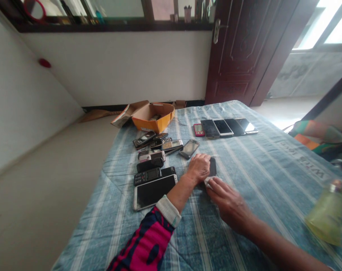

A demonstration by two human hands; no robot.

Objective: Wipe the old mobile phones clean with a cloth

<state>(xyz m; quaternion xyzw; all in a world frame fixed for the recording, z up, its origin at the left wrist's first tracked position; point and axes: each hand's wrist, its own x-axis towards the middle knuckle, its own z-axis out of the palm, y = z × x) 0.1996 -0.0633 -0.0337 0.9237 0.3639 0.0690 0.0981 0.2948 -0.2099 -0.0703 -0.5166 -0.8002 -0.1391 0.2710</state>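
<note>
My left hand (198,168) is curled over a small dark phone (213,166) lying on the blue striped bedspread (261,162), holding it down. My right hand (227,201) lies just below it, fingers pressed on a small white cloth (208,183) at the phone's lower end. To the left lies a heap of old phones: a large white-edged smartphone (154,191), a black keypad phone (147,175), and several more keypad phones (156,145) behind them. A silvery phone (189,148) rests just beyond my left hand.
A row of several smartphones (224,127) lies farther back, starting with a red one (198,130). An orange cardboard box (154,116) sits at the far left edge. A yellow-green spray bottle (326,214) stands at the right. A dark wooden door (238,49) is behind.
</note>
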